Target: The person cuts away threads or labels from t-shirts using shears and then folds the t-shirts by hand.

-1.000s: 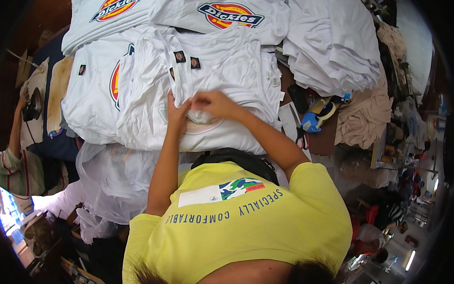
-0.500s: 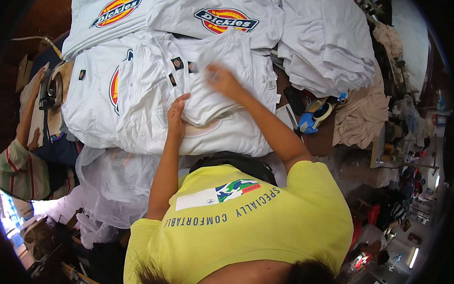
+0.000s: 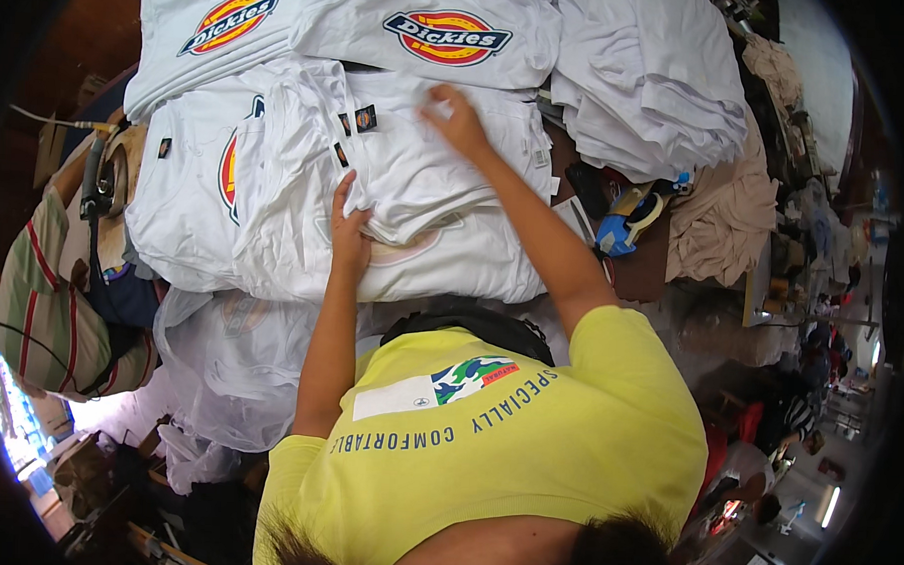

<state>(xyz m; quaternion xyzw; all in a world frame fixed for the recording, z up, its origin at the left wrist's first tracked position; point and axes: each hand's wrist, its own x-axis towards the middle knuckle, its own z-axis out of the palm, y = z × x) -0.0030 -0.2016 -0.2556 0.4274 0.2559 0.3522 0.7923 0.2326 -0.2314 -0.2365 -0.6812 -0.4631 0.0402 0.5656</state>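
A white T-shirt (image 3: pixel 416 182) lies folded on a pile in front of me, with small dark neck labels (image 3: pixel 365 118) showing near its left side. My left hand (image 3: pixel 350 234) rests at the shirt's near left edge, forefinger stretched out and thumb apart, touching the cloth. Above the shirt's far right part is my right hand (image 3: pixel 459 128), its fingers bent and spread from the thumb. The fingertips are smeared by motion, and no cloth shows between them. Bunched white shirts (image 3: pixel 292 167) lie just left of the folded one.
Stacks of white shirts with a coloured print (image 3: pixel 449 35) stand behind, and plain white cloth (image 3: pixel 648 90) is piled at the right. A blue tape dispenser (image 3: pixel 621 227) lies beside beige cloth (image 3: pixel 723 207). At the left, a person in a striped shirt (image 3: pixel 43 318) stands near an iron (image 3: pixel 107 181).
The shirt's upper part, raised before, now lies flatter. My right hand has moved slightly up and away. My left forefinger has straightened, and the person at the left has leaned farther in.
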